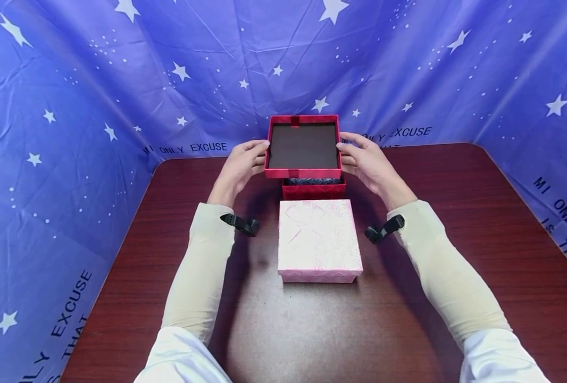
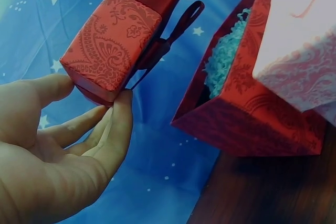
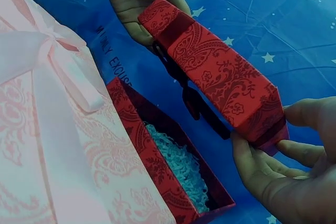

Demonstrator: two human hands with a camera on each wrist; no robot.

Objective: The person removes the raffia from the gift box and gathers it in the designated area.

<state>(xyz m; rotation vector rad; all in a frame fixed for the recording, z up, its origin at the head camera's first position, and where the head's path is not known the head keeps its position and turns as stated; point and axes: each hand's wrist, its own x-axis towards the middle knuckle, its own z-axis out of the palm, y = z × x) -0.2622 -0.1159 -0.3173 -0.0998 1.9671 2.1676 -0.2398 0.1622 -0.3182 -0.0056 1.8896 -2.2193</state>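
Observation:
Both hands hold up a red patterned box lid [image 1: 303,173], its dark inside turned toward the head camera. My left hand [image 1: 239,166] pinches the lid's left side between thumb and fingers. On the opposite side, my right hand [image 1: 370,166] grips the edge the same way. A dark red ribbon bow [image 2: 157,51] hangs from the lid's outer face in the left wrist view. Below and apart from the lid stands the open red box base [image 1: 314,190], with shredded pale blue paper filler [image 3: 176,163] inside. How deep the filler goes is hidden.
A closed pink-and-white gift box [image 1: 319,239] with a ribbon bow stands just in front of the red base. Both rest on a dark wooden table [image 1: 168,223]. Blue star-printed cloth [image 1: 245,53] hangs behind and at the sides. Each wrist wears a black strap.

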